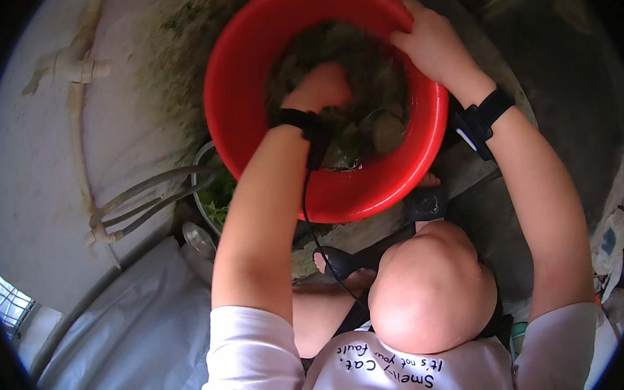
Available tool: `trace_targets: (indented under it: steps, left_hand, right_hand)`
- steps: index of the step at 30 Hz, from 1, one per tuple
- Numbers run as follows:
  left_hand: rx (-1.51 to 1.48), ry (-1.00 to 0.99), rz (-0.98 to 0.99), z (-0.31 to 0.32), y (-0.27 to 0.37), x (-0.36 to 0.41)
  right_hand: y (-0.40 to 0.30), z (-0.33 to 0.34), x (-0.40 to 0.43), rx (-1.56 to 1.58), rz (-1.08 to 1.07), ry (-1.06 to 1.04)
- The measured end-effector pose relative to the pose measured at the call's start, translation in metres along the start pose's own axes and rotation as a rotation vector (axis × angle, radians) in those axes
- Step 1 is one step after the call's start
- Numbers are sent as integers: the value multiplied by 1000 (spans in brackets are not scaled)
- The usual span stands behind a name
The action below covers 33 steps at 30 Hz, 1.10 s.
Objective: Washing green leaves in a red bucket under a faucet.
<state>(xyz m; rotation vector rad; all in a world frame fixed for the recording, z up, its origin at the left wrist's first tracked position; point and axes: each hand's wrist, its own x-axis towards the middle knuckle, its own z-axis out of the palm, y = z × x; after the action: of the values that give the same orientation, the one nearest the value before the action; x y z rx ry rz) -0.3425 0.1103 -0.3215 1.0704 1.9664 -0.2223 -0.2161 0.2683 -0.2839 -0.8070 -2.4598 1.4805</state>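
A large red plastic basin (242, 100) is in front of me, with dark leafy greens (349, 139) and what looks like murky water inside. My left hand (319, 90) reaches down among the greens. It is blurred, and its fingers are hidden, so whether it holds any leaves does not show. At the basin's upper right side, my right hand (434, 45) grips the rim, thumb on the inner side. Each wrist has a black strap; a thin black cable (307, 206) runs down from the left one.
Left of the red basin, partly behind my forearm, a metal-rimmed container (198, 199) holds green leaves. Beside it lies a small metal bowl (199, 238). Hoses (153, 183) run from a wall pipe (77, 134) with a tap (71, 67). Grey sheeting (133, 334) covers the lower left.
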Motion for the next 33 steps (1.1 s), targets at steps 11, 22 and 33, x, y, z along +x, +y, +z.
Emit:
trace_targets:
  steps: [11,22,33]
  left_hand:
    - [-183,137,-205,52,-40,-15]
    - [-332,55,-52,-3,12,-24]
    - [40,21,9,53,21,-9]
  right_hand:
    - [-1,2,1,-72,-73,67]
    - [6,-1,1,-46,-75,35]
    - [7,-3,2,-87,-78,69]
